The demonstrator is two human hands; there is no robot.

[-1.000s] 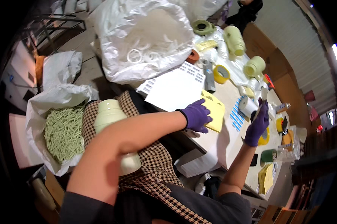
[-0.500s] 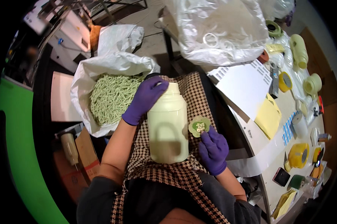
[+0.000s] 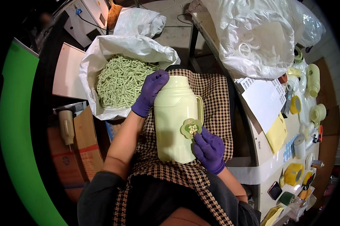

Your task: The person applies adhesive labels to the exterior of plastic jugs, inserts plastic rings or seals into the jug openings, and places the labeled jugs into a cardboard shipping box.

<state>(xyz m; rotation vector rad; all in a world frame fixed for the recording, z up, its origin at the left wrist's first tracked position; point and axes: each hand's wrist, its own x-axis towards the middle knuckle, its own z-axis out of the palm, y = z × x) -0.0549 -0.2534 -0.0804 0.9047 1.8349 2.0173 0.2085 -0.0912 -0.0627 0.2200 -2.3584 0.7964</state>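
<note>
A pale green thermos jug [image 3: 173, 113] lies across my lap, neck pointing away from me and handle [image 3: 200, 109] on its right side. My left hand [image 3: 152, 89], in a purple glove, is closed on the jug's neck at its left edge. In my right hand [image 3: 210, 150], also gloved, a flower-shaped green tag [image 3: 186, 129] with a pale blossom-like middle is pinched between fingertips. The tag overlaps the jug's lower right front; whether it touches the surface I cannot tell. Under the jug is my brown-and-black checked apron [image 3: 215, 90].
A white sack [image 3: 91, 64] full of thin green sticks [image 3: 121, 84] stands beyond my left hand. To the right, a table [image 3: 254, 141] bears papers [image 3: 264, 98], tape rolls [image 3: 293, 174], a phone [image 3: 274, 190] and a plastic bag [image 3: 230, 41] with white rings. Cardboard boxes [image 3: 88, 145] stand at left.
The jug has turned, so its handle has gone from the upper face to the right side. My right hand has brought the tag leftward over the jug. The whole view has shifted.
</note>
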